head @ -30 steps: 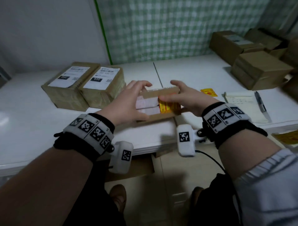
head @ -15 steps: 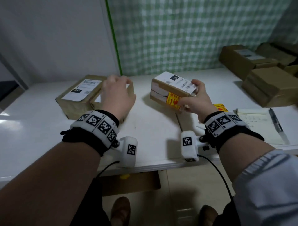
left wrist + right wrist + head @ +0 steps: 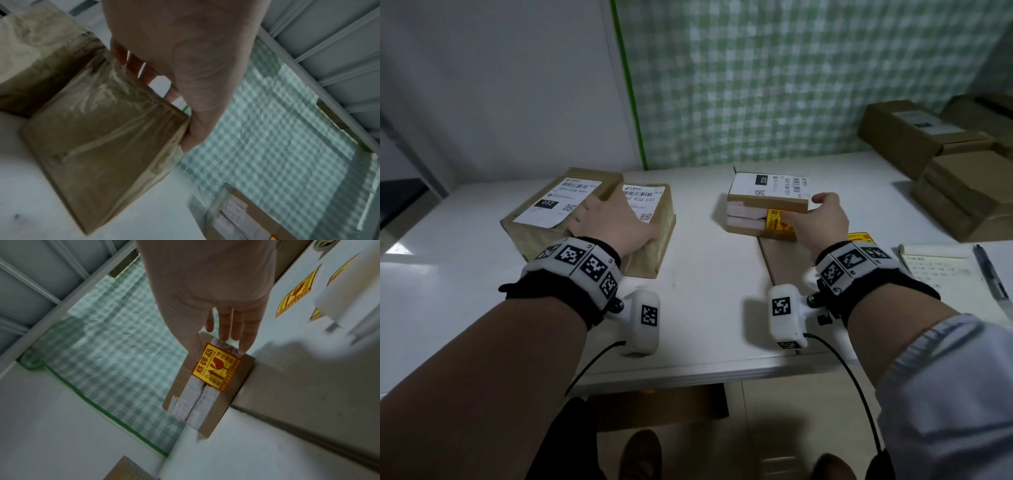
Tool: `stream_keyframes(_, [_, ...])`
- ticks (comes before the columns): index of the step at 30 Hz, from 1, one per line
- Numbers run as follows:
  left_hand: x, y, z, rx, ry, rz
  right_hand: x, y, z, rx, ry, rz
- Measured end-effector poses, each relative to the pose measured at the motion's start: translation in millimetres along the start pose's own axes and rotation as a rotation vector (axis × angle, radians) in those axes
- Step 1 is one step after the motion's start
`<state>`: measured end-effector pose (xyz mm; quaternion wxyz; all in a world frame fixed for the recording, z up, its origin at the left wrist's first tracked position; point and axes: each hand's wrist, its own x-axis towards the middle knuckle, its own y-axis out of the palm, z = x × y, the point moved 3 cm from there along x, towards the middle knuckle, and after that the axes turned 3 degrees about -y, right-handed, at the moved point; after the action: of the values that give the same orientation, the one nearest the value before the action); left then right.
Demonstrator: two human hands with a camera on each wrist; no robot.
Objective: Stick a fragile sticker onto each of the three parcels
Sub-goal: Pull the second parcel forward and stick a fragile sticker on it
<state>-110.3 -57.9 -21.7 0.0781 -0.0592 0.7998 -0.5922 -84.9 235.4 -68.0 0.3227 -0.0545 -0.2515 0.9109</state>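
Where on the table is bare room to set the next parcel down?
Bare white table lies between the wrapped parcel under the left hand and the stickered parcel at the right hand. Right is crowded: notepad, pen, stacked boxes.

L hand point(image 3: 185, 53) gripping wrapped parcel point(image 3: 102, 146)

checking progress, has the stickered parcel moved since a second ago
Yes. The stickered parcel has gone from the table's near edge, held in both hands, to farther back, close to the checked wall, with only the right hand touching it.
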Motion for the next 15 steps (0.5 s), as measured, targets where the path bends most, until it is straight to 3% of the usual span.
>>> stream_keyframes(6, [-34.4,1.2,-10.6,-0.13,0.077,0.085,-16.2,-11.0,-0.9,0.042,0.004,0.063])
stream_keyframes(15, [-95.4,23.2,-50.5,-0.06,0.276,0.13,-39.7,-58.4,-33.6,-0.024,0.044,0.063])
